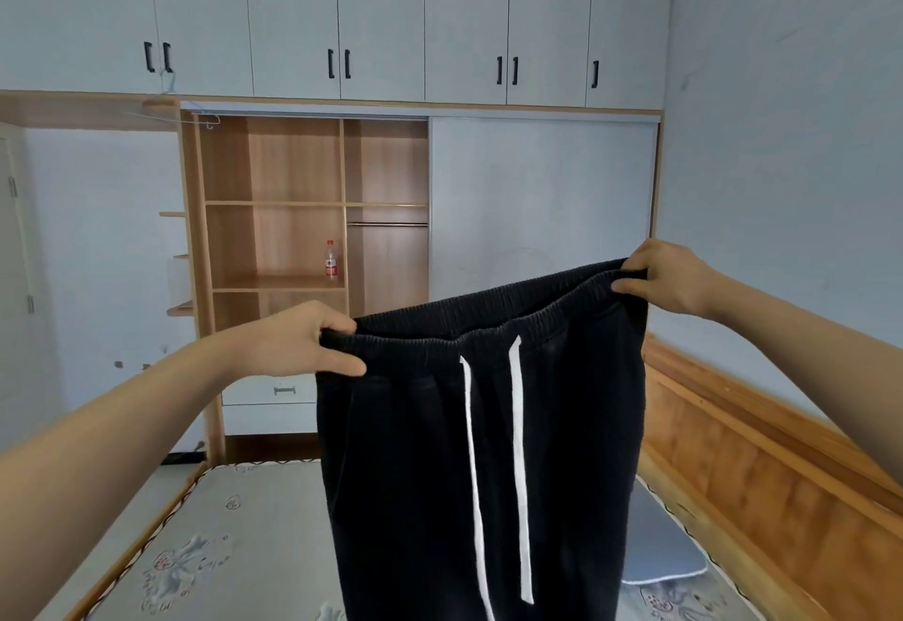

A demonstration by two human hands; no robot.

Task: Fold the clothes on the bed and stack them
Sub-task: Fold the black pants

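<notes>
A pair of black trousers (415, 464) with an elastic waistband and two white drawstrings hangs in the air above the bed (234, 547). My left hand (303, 342) pinches the left end of the waistband. My right hand (669, 278) pinches the right end, held higher, so the waistband slants up to the right. The trouser legs drop out of view at the bottom edge. A light blue-grey cloth (659, 547) lies on the mattress behind the trousers, partly hidden.
The mattress has a printed grey cover and a wooden frame. A wooden headboard (762, 474) runs along the right wall. Ahead stands a wardrobe (293, 210) with open shelves, a bottle (331, 260) on one shelf, and a white sliding door.
</notes>
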